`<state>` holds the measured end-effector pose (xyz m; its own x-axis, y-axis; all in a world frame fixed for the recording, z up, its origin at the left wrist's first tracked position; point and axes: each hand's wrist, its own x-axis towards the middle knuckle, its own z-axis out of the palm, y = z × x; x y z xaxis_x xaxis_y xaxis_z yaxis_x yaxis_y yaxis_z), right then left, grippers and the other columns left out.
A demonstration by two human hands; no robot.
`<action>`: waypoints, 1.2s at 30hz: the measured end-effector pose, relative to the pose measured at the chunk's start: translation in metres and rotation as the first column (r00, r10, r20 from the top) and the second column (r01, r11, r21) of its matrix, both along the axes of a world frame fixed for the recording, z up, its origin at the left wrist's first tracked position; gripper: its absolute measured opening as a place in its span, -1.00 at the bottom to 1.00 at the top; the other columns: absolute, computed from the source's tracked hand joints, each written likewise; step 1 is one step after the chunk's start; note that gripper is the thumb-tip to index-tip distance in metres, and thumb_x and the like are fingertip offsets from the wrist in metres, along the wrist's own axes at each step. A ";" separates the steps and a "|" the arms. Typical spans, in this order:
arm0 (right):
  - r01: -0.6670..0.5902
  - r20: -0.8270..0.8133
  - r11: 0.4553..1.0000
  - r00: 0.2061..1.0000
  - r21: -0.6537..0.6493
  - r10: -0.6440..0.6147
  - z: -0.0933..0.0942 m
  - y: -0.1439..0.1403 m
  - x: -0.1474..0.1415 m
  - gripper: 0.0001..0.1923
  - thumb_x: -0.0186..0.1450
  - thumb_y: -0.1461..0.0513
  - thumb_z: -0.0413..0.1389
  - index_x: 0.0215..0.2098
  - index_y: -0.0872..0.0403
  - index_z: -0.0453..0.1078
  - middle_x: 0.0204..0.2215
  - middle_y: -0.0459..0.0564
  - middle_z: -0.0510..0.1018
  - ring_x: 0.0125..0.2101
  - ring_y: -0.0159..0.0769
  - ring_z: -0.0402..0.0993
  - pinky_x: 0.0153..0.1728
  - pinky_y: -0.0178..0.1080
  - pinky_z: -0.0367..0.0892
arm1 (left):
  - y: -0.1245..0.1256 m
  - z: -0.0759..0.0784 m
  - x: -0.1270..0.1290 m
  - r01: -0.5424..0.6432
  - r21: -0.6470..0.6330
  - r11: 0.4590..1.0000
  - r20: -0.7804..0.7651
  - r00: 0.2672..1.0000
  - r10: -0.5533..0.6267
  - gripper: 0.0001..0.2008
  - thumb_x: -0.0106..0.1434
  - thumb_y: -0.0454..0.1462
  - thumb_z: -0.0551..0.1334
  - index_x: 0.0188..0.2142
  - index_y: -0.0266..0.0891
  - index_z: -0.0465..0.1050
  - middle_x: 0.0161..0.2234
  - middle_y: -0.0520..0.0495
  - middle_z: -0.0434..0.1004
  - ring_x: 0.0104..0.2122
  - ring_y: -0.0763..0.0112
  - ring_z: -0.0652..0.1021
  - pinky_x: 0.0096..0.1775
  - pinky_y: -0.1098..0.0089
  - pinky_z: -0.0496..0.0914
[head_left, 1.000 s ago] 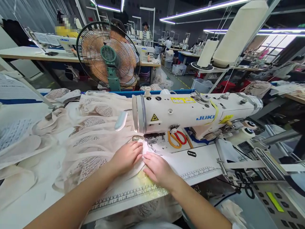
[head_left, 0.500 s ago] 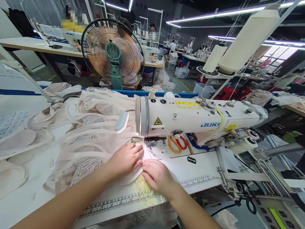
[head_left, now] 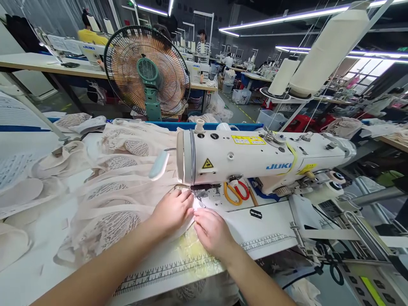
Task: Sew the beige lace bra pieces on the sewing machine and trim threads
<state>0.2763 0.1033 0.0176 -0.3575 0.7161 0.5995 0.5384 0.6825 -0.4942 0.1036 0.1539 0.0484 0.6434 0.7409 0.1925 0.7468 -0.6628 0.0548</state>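
Note:
At the needle end of a white JUKI sewing machine, a pale piece of fabric lies partly under the presser foot area. My left hand rests on it just in front of the needle, fingers pressed together and thumb bent in. My right hand pinches the fabric's near edge, its fingertips almost touching my left thumb. Most of the piece is hidden beneath both hands. Cream garments with lace cups are bunched to the left of my left hand.
Orange- and red-handled scissors lie under the machine arm, with a black razor blade nearer. A ruler strip runs along the front edge. Beyond stand a green fan, thread cones and co-workers at other machines.
My hands have drawn closer together, the left shifting slightly right. Less of the pale fabric shows between and below them. The view has shifted slightly.

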 end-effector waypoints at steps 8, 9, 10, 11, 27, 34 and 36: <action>0.002 0.002 1.000 1.000 -0.005 -0.002 -0.002 0.000 0.001 -0.77 0.25 0.31 -0.04 -0.27 0.11 0.46 -0.26 0.10 0.58 -0.18 -0.20 0.49 -0.09 -0.11 0.43 | -0.001 -0.001 -0.001 -0.009 0.004 1.000 0.021 1.000 0.009 -0.78 0.27 -0.29 0.06 -0.22 -0.32 0.45 -0.14 -0.25 0.51 -0.20 0.11 0.48 -0.16 0.14 0.38; 0.000 -0.004 1.000 1.000 -0.003 0.000 -0.001 0.000 0.001 -0.77 0.25 0.31 -0.04 -0.27 0.11 0.46 -0.26 0.10 0.59 -0.19 -0.20 0.49 -0.09 -0.12 0.43 | -0.001 -0.001 -0.001 -0.007 0.002 1.000 0.022 1.000 0.007 -0.78 0.26 -0.29 0.07 -0.21 -0.32 0.45 -0.12 -0.26 0.51 -0.20 0.11 0.48 -0.17 0.13 0.39; 0.000 -0.011 1.000 1.000 -0.001 0.000 0.000 0.000 0.000 -0.77 0.25 0.31 -0.04 -0.28 0.11 0.46 -0.27 0.10 0.59 -0.19 -0.20 0.49 -0.10 -0.12 0.44 | 0.000 -0.001 -0.001 -0.004 -0.001 1.000 0.022 1.000 0.004 -0.77 0.26 -0.30 0.07 -0.20 -0.33 0.45 -0.11 -0.26 0.51 -0.20 0.10 0.48 -0.17 0.12 0.39; 0.001 -0.016 1.000 1.000 0.000 -0.001 0.001 0.000 0.000 -0.77 0.25 0.31 -0.04 -0.29 0.11 0.46 -0.27 0.10 0.59 -0.20 -0.20 0.49 -0.11 -0.13 0.44 | 0.000 -0.001 -0.001 0.000 -0.003 1.000 0.022 1.000 0.000 -0.77 0.26 -0.30 0.07 -0.19 -0.34 0.45 -0.10 -0.27 0.51 -0.19 0.09 0.48 -0.17 0.12 0.39; -0.008 -0.005 0.999 1.000 -0.043 0.008 0.006 -0.003 0.000 -0.80 0.26 0.31 -0.06 -0.35 0.07 0.42 -0.36 0.02 0.59 -0.30 -0.26 0.50 -0.18 -0.17 0.39 | 0.010 0.010 -0.012 0.097 -0.069 0.993 0.018 0.995 -0.095 -0.73 0.27 -0.22 0.06 -0.17 -0.28 0.47 -0.12 -0.22 0.53 -0.18 0.11 0.48 -0.17 0.15 0.40; -0.014 -0.023 0.998 1.000 -0.056 0.013 0.009 -0.003 0.000 -0.79 0.27 0.31 -0.06 -0.38 0.07 0.41 -0.38 0.01 0.58 -0.32 -0.27 0.48 -0.22 -0.18 0.38 | 0.012 0.013 -0.012 0.113 -0.080 0.990 -0.004 0.993 -0.114 -0.69 0.29 -0.21 0.02 -0.15 -0.30 0.46 -0.18 -0.21 0.54 -0.23 0.13 0.47 -0.21 0.17 0.39; -0.012 -0.032 0.999 0.999 -0.051 0.011 0.009 -0.003 0.000 -0.79 0.27 0.31 -0.06 -0.39 0.07 0.41 -0.38 0.00 0.58 -0.32 -0.27 0.48 -0.22 -0.19 0.38 | 0.011 0.013 -0.012 0.118 -0.072 0.990 -0.004 0.993 -0.118 -0.69 0.30 -0.21 0.01 -0.13 -0.29 0.45 -0.17 -0.21 0.53 -0.22 0.14 0.46 -0.20 0.18 0.38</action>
